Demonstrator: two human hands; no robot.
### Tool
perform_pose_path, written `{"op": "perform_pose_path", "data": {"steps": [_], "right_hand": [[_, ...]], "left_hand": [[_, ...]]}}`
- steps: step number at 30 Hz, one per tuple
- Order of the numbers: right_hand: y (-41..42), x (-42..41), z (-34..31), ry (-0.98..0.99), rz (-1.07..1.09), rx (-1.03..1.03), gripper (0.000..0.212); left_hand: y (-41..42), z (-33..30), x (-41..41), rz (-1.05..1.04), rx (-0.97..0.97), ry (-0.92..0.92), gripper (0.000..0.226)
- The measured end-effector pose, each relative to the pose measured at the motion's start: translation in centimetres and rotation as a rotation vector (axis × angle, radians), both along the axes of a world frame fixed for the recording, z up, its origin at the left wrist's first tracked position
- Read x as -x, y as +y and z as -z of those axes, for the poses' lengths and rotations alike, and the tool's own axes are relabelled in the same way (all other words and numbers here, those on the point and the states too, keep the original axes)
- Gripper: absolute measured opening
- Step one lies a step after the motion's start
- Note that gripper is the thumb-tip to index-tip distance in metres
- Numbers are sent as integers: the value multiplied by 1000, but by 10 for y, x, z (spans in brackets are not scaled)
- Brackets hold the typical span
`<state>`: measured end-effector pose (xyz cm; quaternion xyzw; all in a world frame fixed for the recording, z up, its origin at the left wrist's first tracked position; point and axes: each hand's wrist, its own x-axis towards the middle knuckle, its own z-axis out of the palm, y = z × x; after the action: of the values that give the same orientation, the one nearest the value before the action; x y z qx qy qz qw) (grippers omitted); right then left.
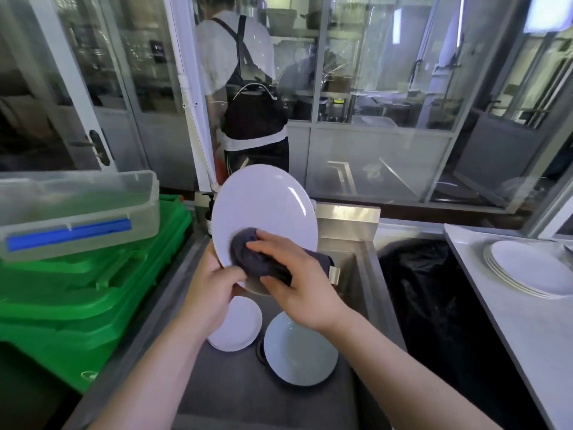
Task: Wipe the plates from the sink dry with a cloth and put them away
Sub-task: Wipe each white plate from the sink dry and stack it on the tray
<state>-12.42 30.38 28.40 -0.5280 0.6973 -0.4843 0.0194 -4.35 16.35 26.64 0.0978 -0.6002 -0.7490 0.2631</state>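
One large white plate is held upright above the steel sink, its face tilted toward the camera. The left hand grips its lower left edge with closed fingers, and the right hand presses a bunched dark grey cloth flat against the lower part of the plate, fingers curled over the cloth. Two more dishes lie in the sink basin below the hands: a small white plate on the left, partly hidden by the left wrist, and a pale bowl-like plate on the right that sits on top of something dark. On the bench at the right, a stack of white plates rests; the edges suggest about four, though the exact count is hard to tell. Between sink and bench stands a bin lined with a black bag. To the left of the sink are stacked green plastic crates, and on them one clear plastic box with a blue clip; its contents cannot be made out. Behind the sink runs a glass partition with pale frames, and beyond it a person in a white shirt and dark apron stands with their back turned.
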Motion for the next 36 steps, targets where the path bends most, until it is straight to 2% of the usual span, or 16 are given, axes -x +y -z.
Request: {"op": "perform_pose_path", "data": {"steps": [9,13,19,23,24,27,31,34,36], "right_hand": [[7,11,22,116,129,-66,50],[21,29,40,103,277,-122,53],[63,35,83,81,610,-188,50],[115,19,122,108,751,-240,52],[128,14,131,122,774,-274,53],[161,-5,166,157,845,-408,56],[190,-36,224,109,888,-618,63],[200,-54,261,-1,817,-950,63],[201,-63,276,-40,796,-1052,64]], "left_hand": [[-10,11,-3,-92,-266,52,64],[-14,20,-6,-102,-275,-36,57],[-15,48,-15,19,-283,-231,55],[-11,69,-21,68,-328,-313,69],[-10,74,-21,79,-339,-316,68],[-5,83,-18,106,-363,-315,45],[-2,94,-17,164,-361,-338,47],[-2,102,-20,189,-379,-372,46],[-4,108,-22,196,-401,-411,48]]}}
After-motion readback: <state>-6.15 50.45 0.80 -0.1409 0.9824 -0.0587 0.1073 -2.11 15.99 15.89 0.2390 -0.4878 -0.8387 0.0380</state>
